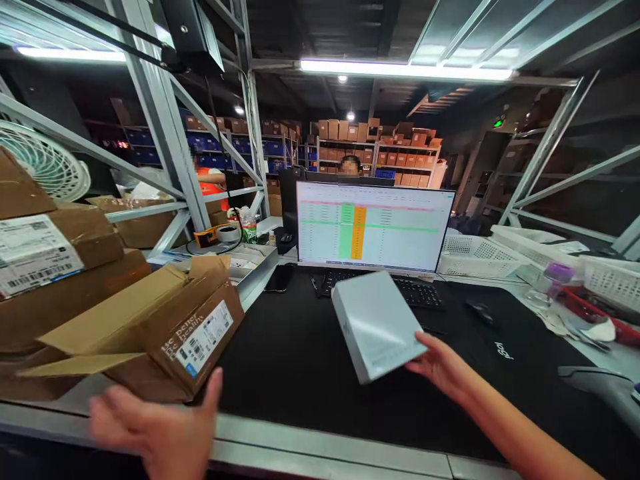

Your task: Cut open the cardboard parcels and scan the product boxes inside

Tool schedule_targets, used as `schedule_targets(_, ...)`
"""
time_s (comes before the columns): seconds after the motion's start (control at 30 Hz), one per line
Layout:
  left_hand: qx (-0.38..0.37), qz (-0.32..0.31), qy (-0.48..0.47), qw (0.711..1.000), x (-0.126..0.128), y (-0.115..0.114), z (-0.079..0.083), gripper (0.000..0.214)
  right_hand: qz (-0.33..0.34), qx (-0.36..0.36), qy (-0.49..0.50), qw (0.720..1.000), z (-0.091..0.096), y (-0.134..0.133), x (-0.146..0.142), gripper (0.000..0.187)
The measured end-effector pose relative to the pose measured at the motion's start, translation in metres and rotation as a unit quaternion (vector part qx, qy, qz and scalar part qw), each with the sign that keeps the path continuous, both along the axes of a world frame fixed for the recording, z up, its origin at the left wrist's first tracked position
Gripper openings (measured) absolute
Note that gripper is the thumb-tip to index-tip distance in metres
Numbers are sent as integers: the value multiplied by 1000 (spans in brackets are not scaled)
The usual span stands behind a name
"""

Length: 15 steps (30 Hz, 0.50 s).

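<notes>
My right hand grips a flat white box by its lower right corner, tilted over the black desk mat. Thumb above and fingers beneath hold that corner. At the lower left, my left hand is slightly blurred, with its thumb raised and apart from the fingers. Nothing shows in it. Just behind it stands a brown cardboard box with open flaps and a white label on its side. Whether my left hand touches this carton I cannot tell.
A monitor and keyboard stand behind the white box. To the right are a mouse, a grey handheld scanner and white baskets. A phone lies left of the keyboard. Stacked cartons crowd the left.
</notes>
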<state>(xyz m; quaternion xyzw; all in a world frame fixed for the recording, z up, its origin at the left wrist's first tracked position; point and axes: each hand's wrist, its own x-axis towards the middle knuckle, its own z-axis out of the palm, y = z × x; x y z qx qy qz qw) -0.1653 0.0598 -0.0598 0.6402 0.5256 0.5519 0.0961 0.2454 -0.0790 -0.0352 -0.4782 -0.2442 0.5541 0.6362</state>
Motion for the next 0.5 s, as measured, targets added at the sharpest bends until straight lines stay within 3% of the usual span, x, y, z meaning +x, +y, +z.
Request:
schedule_targets(0.03, 11, -21, -10, 1000, 18, -11, -4, 114, 25, 0, 1, 1000, -6, -5, -6, 36)
schedule_targets(0.1, -21, -183, -38, 982, 60, -31, -8, 105, 73, 16, -18, 997, -14, -11, -20, 40)
schedule_targets(0.17, -145, -358, -90, 918, 104, -41, -3, 104, 127, 46, -55, 989, -17, -14, -33, 47)
schedule_targets(0.2, -211, -412, -118, 879, 123, -42, 3, 101, 152, 57, -79, 984, -17, -14, -37, 53)
schedule_targets(0.27, -293, -453, -164, 826, 153, -35, 16, 92, 173, 65, -172, 968, -15, -17, -34, 63)
schedule_targets(0.33, -288, -444, -179, 829, 171, -20, 26, 85, 97, 64, -353, 928, -11, -28, -9, 68)
schedule_targets(0.37, -259, -429, -175, 847, 176, -11, 28, 84, 14, 56, -460, 886, -10, -39, 12, 70)
schedule_targets(0.43, -188, -383, -154, 891, 183, 11, 25, 87, -207, 3, -631, 747, -8, -76, 69, 74)
schedule_targets(0.5, -149, -333, -132, 922, 186, 31, 16, 89, -374, -142, -687, 606, -11, -127, 133, 77)
